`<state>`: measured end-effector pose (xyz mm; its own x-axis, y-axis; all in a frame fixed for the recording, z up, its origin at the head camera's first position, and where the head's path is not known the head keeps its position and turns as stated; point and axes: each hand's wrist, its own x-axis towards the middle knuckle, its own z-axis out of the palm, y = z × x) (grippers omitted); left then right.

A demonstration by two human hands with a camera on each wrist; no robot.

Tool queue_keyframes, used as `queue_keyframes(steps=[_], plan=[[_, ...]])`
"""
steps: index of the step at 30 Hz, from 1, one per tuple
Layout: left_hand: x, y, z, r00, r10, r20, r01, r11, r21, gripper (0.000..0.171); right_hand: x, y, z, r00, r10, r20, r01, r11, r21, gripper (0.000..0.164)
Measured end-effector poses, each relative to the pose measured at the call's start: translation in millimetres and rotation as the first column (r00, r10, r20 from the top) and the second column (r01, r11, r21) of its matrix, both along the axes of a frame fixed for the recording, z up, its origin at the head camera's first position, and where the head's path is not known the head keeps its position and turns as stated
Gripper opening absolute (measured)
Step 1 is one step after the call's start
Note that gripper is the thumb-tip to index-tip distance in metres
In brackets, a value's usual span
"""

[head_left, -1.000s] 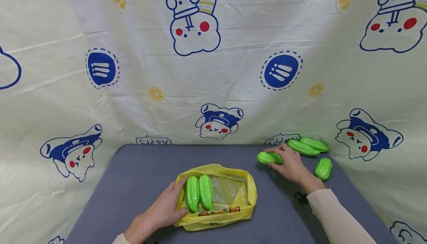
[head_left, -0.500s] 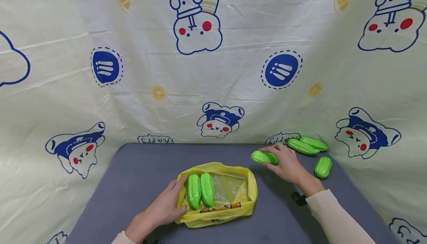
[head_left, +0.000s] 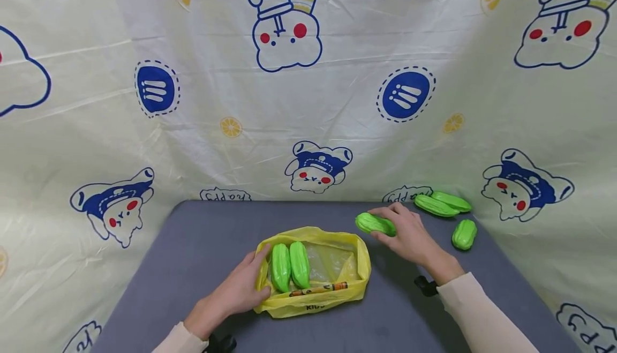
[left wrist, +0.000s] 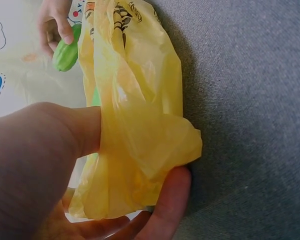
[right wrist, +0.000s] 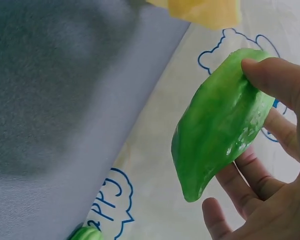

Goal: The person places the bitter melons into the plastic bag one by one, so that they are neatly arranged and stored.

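My right hand (head_left: 407, 235) holds a ridged green vegetable (head_left: 371, 223) between thumb and fingers, above the table to the right of a yellow plastic bag (head_left: 332, 300). In the right wrist view this glossy vegetable (right wrist: 220, 120) tapers to a point at its lower end. The left hand (head_left: 238, 288) grips the bag's left side. Seen from the left wrist, the thumb and fingers lie on either side of the yellow plastic (left wrist: 140, 125). Inside the wide mouth of the bag, two similar green vegetables (head_left: 280, 268) lie side by side toward the left.
Two more green vegetables (head_left: 436, 205) lie together at the table's back right corner, and another (head_left: 464, 235) sits nearer by the right edge. A printed white sheet (head_left: 212, 74) hangs behind the dark grey table (head_left: 212, 235) and along its sides.
My right hand has carried the green vegetable leftward, nearer the bag. The left hand keeps its grip on the bag, and the head view has shifted slightly.
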<state>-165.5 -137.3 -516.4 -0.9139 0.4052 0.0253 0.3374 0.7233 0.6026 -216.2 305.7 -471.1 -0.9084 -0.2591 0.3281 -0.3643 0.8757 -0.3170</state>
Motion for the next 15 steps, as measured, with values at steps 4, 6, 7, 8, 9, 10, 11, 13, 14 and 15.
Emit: queue_keyframes(steps=[4, 6, 7, 8, 9, 10, 11, 13, 14, 15], plan=[[-1.5, -0.5, 0.5, 1.0, 0.002, 0.004, -0.002, 1.0, -0.001, 0.101, 0.7, -5.0, 5.0, 1.0, -0.005, 0.0, 0.005, 1.0, 0.008, 0.051], [-2.1, -1.3, 0.4, 1.0, 0.002, 0.002, -0.002, 1.0, -0.002, 0.101, 0.5, -8.0, 6.6, 1.0, -0.004, 0.003, 0.004, 1.0, 0.009, 0.051], [-2.2, -1.6, 0.7, 1.0, 0.003, 0.004, -0.003, 1.0, -0.001, 0.101, 0.5, -9.7, 7.5, 1.0, -0.003, 0.006, 0.003, 1.0, 0.007, 0.051], [-2.3, -1.9, 0.8, 1.0, 0.005, 0.005, -0.005, 1.0, 0.0, 0.101, 0.6, -11.2, 8.4, 1.0, -0.003, 0.011, 0.003, 1.0, 0.005, 0.051], [-2.3, -2.0, 1.2, 1.0, 0.004, 0.007, -0.004, 1.0, 0.0, 0.101, 1.0, -12.8, 9.4, 1.0, -0.004, 0.016, 0.004, 1.0, 0.004, 0.051], [-2.0, -2.1, 1.8, 1.0, 0.004, 0.008, -0.004, 1.0, 0.0, 0.101, 1.6, -14.4, 10.5, 1.0, -0.005, 0.02, 0.005, 1.0, 0.005, 0.051], [-1.7, -2.1, 2.7, 1.0, 0.003, 0.01, -0.003, 1.0, -0.002, 0.101, 2.1, -15.9, 11.4, 1.0, -0.01, 0.026, 0.01, 1.0, 0.005, 0.051], [-1.4, -1.7, 3.5, 1.0, 0.004, 0.019, -0.004, 1.0, -0.004, 0.102, 3.4, -18.4, 13.3, 0.999, -0.014, 0.031, 0.014, 1.0, 0.008, 0.05], [-1.6, -1.6, 3.6, 1.0, 0.002, 0.021, -0.002, 1.0, -0.005, 0.102, 3.8, -19.4, 14.2, 0.999, -0.014, 0.029, 0.014, 1.0, 0.009, 0.05], [-2.1, -1.6, 3.3, 1.0, 0.0, 0.024, 0.0, 1.0, -0.004, 0.102, 4.1, -20.5, 15.0, 1.0, -0.012, 0.027, 0.012, 1.0, 0.009, 0.05]])
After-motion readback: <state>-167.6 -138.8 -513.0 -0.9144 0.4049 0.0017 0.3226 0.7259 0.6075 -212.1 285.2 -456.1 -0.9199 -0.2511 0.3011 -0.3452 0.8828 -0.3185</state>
